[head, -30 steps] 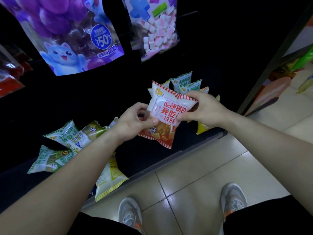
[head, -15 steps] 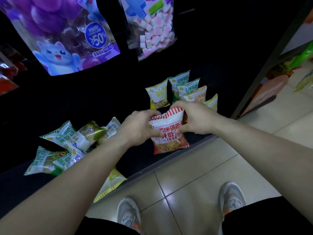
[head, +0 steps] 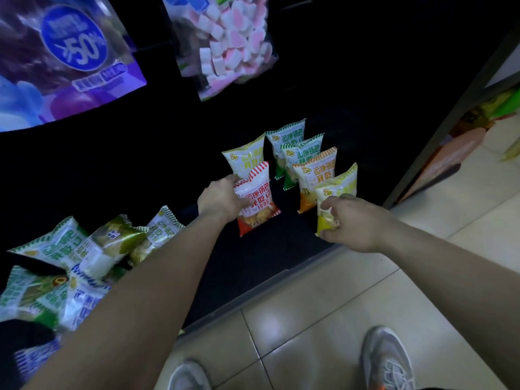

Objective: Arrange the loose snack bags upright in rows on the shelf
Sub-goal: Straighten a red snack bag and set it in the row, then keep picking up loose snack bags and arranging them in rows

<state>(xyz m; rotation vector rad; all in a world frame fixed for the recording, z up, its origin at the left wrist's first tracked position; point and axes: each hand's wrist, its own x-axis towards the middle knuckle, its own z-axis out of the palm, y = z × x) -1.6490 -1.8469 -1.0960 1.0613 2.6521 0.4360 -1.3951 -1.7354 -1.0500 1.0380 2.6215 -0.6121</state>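
Note:
A red-striped snack bag [head: 257,198] stands upright on the dark bottom shelf [head: 267,257], with my left hand [head: 222,199] gripping its left side. Behind it stands a yellow-green bag [head: 246,156]. To the right is a row of upright bags: two green ones [head: 289,142], an orange one [head: 316,175], and a yellow bag [head: 334,198] at the front. My right hand [head: 351,223] is closed around the lower part of that yellow bag. A heap of loose green and yellow bags [head: 81,254] lies flat at the left of the shelf.
Large hanging bags, a purple one [head: 64,57] and a marshmallow one [head: 228,43], hang above the shelf. A dark shelf post [head: 450,119] rises at right. Tiled floor [head: 323,319] and my two shoes [head: 387,361] are below.
The red-striped bag has gone from both hands in the air down onto the shelf, standing. My right hand let go of it and moved right onto the yellow bag.

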